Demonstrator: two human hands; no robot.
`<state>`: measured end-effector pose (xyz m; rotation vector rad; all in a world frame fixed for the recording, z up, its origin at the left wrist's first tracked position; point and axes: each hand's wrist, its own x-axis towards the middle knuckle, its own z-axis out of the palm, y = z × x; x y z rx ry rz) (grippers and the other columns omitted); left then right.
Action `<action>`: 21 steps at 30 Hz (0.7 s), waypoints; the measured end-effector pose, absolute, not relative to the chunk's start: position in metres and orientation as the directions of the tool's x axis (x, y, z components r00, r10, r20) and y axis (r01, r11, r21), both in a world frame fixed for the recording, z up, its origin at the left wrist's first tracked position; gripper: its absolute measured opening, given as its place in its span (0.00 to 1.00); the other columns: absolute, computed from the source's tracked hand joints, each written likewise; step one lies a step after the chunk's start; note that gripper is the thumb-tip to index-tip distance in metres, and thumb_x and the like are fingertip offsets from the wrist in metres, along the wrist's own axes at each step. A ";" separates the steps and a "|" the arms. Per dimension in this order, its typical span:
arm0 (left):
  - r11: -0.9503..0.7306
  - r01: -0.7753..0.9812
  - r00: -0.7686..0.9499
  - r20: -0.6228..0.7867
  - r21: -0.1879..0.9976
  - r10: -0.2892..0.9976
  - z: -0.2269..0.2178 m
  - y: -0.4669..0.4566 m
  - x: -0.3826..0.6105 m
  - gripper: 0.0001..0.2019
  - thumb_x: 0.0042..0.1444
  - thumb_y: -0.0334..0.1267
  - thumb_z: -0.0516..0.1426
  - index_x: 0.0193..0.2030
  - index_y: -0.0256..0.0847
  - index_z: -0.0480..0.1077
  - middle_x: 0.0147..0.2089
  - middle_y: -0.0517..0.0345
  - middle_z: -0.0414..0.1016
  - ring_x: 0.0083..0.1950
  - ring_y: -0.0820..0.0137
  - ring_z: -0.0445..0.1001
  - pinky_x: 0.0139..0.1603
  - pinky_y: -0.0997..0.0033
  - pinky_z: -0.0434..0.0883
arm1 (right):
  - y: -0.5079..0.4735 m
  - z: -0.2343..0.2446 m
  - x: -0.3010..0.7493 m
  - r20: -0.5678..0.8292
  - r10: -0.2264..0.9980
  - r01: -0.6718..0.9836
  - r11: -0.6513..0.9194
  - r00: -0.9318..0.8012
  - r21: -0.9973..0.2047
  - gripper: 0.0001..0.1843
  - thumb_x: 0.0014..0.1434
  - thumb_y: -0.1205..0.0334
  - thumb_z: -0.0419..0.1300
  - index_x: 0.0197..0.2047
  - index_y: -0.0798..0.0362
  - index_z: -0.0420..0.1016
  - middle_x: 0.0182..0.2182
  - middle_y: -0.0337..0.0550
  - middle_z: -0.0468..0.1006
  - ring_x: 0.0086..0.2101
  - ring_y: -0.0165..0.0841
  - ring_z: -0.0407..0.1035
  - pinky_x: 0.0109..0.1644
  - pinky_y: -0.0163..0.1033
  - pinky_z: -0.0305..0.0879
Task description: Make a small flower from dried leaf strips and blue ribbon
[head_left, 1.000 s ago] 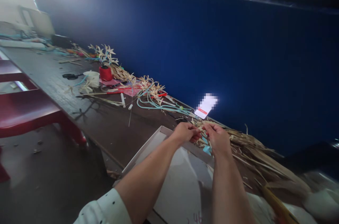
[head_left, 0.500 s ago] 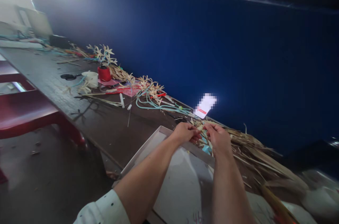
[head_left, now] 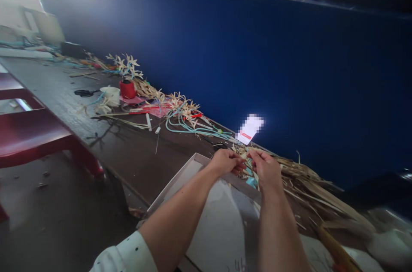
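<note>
My left hand [head_left: 227, 162] is closed, thumb and fingers pressed together above the far edge of a pale shallow box [head_left: 212, 216]. Facing it closely, my right hand [head_left: 265, 167] is closed in a pinch. Whatever lies between the fingertips is small and pale, and blends with the scraps behind it. Those dried plant scraps [head_left: 240, 149] are strewn just past my fingers. Pieces of light-blue material [head_left: 251, 182] lie beneath the hands. A lit phone [head_left: 249, 129] leans behind them against the blue wall.
Dried leaf strips [head_left: 309, 175] spread to the right. Leftward on the table [head_left: 135, 164] are pale handmade flowers [head_left: 180, 104], light-blue cords [head_left: 180, 128], a red pot [head_left: 127, 89], a white roll [head_left: 110, 96] and black scissors [head_left: 85, 92]. A red plastic chair [head_left: 35, 134] stands at the left.
Both hands keep nearly the same place and pinch. The pale piece between the fingertips shows less now than before. The view has shifted very slightly.
</note>
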<state>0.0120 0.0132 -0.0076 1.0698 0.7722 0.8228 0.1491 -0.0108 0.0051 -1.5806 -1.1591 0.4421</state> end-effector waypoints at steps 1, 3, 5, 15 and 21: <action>0.256 -0.197 0.476 -0.136 0.946 0.869 -0.008 0.014 0.013 0.07 0.51 0.36 0.59 0.29 0.33 0.71 0.26 0.56 0.75 0.24 0.77 0.70 0.28 0.77 0.70 | -0.011 0.006 0.148 0.254 0.848 0.427 0.037 0.465 -0.904 0.27 0.44 0.39 0.61 0.31 0.57 0.77 0.16 0.37 0.67 0.17 0.26 0.56 0.19 0.32 0.53; 0.254 -0.201 0.470 -0.134 0.946 0.872 -0.010 0.015 0.014 0.07 0.51 0.36 0.59 0.29 0.33 0.71 0.26 0.56 0.75 0.23 0.77 0.70 0.28 0.76 0.70 | -0.012 0.008 0.145 0.227 0.852 0.395 0.025 0.473 -0.918 0.25 0.44 0.40 0.62 0.32 0.56 0.78 0.17 0.37 0.68 0.18 0.25 0.56 0.19 0.31 0.52; 0.254 -0.199 0.468 -0.136 0.946 0.873 -0.011 0.016 0.015 0.07 0.50 0.36 0.60 0.28 0.33 0.71 0.26 0.56 0.75 0.23 0.77 0.70 0.29 0.76 0.70 | -0.012 0.009 0.144 0.227 0.855 0.385 0.034 0.466 -0.922 0.24 0.44 0.41 0.62 0.33 0.55 0.78 0.19 0.38 0.70 0.18 0.25 0.56 0.20 0.31 0.52; 0.243 -0.225 0.462 -0.116 0.944 0.879 -0.008 0.014 0.014 0.06 0.54 0.30 0.55 0.27 0.32 0.70 0.25 0.57 0.74 0.23 0.78 0.70 0.28 0.77 0.69 | -0.019 0.022 0.132 0.182 0.886 0.301 0.051 0.426 -0.952 0.24 0.45 0.44 0.62 0.37 0.55 0.80 0.30 0.44 0.77 0.23 0.27 0.61 0.23 0.31 0.57; 0.232 -0.258 0.450 -0.096 0.938 0.888 -0.009 0.014 0.014 0.06 0.54 0.31 0.56 0.27 0.33 0.70 0.24 0.58 0.73 0.22 0.78 0.70 0.29 0.76 0.69 | -0.013 0.013 0.134 0.118 0.909 0.159 0.058 0.399 -0.985 0.27 0.45 0.44 0.63 0.44 0.53 0.77 0.35 0.45 0.78 0.23 0.27 0.63 0.23 0.31 0.60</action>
